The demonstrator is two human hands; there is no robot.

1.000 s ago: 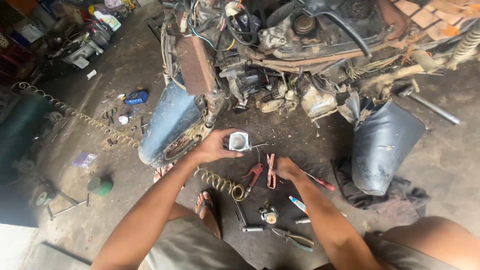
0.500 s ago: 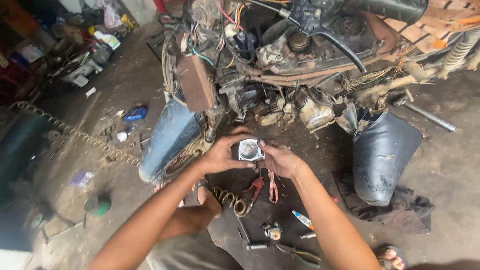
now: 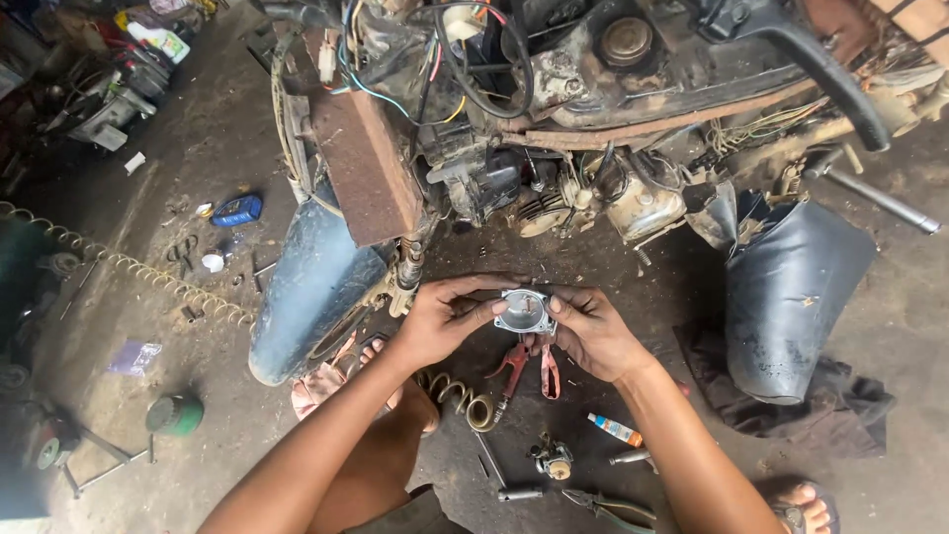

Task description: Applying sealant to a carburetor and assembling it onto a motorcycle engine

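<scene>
Left hand point(image 3: 445, 318) | grips small round metal part point(image 3: 525, 311) from its left | right hand point(image 3: 590, 331) pinches its right rim | part level between both, above red-handled pliers point(image 3: 524, 364) on floor point(image 3: 178, 247)

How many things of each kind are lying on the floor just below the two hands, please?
Held above them by the left hand and right hand: small metal part.
Red-handled pliers: 1
Coil spring: 1
Small tube: 1
Green-handled pliers: 1
Small metal assembly: 1
Total: 5
</scene>
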